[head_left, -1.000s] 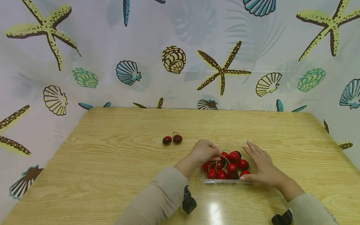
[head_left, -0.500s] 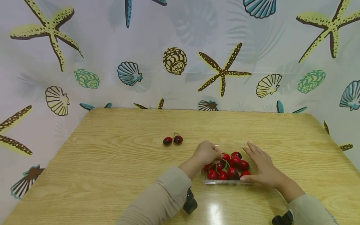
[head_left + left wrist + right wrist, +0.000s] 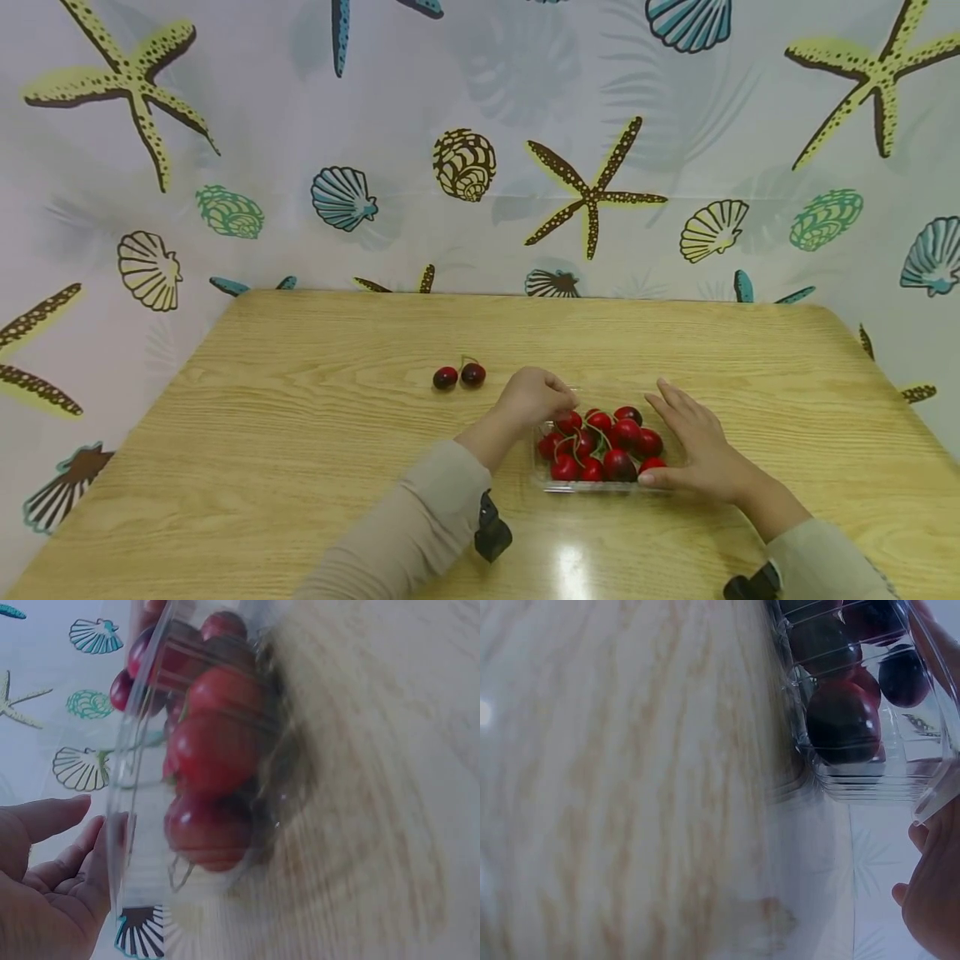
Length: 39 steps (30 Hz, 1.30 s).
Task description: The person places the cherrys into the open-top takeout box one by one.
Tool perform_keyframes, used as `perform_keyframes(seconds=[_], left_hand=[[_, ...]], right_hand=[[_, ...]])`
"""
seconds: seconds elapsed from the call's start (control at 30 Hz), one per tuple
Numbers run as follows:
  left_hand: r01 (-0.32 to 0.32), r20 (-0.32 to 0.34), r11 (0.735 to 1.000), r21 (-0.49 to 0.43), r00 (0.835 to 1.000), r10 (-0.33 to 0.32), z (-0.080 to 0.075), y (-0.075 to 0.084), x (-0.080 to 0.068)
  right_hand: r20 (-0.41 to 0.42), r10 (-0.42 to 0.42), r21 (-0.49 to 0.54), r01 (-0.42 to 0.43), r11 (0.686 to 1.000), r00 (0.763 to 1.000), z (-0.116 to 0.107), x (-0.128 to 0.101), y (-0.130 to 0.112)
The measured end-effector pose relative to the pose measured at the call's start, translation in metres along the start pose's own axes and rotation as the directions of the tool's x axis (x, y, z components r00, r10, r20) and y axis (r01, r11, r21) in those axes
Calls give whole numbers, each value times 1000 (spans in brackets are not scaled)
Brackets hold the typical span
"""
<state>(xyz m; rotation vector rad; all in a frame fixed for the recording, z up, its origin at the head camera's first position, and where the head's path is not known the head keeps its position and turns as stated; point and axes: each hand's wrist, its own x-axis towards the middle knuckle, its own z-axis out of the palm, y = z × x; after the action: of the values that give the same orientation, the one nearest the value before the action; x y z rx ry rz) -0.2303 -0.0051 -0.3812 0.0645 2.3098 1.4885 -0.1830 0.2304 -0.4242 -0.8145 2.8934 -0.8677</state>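
A clear plastic container (image 3: 555, 486) full of red cherries (image 3: 625, 433), some with green stems, stands on the table. At its back left corner my left hand (image 3: 531, 395) hovers beside the rim, with cherries close under its fingertips. In the left wrist view the thumb (image 3: 64, 816) and fingers stand apart with nothing between them. My right hand (image 3: 699, 450) rests at the container's right end, thumb by the front edge and straight fingers spread toward the back. Part of that hand (image 3: 937, 889) shows beside the clear wall in the right wrist view.
Two dark cherries (image 3: 459, 375), one with a stem, lie on the wooden table (image 3: 300, 400) left of and behind the container. A cloth printed with starfish and shells (image 3: 405, 100) hangs behind the table and at its sides.
My left hand reached into the cherries, then drew back left and up toward the container's corner. A cherry at the back left now shows where the hand was. The right hand has stayed put.
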Motion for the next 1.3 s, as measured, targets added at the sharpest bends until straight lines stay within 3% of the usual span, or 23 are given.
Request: perform_keyframes(seconds=[0.3,0.73,0.87,1.3], left_hand=[[-20,-14,997,-73,1000,19,-29,-3,5],[22,-75,997,-76,997,-27,-74,-14,20],[73,-103,993,-91,991,-83,-82,-14,20],[82,-150,990,-115,984,-99,-99,-25,25]], right_hand=[[1,-4,2,4,1000,1000,0,1,-1],[4,-3,3,3,1000,1000,-1,1,-3],[4,2,2,-2,1000,1000,-2,0,-1],[4,0,-6,0,1000,1000,-1,1,0]])
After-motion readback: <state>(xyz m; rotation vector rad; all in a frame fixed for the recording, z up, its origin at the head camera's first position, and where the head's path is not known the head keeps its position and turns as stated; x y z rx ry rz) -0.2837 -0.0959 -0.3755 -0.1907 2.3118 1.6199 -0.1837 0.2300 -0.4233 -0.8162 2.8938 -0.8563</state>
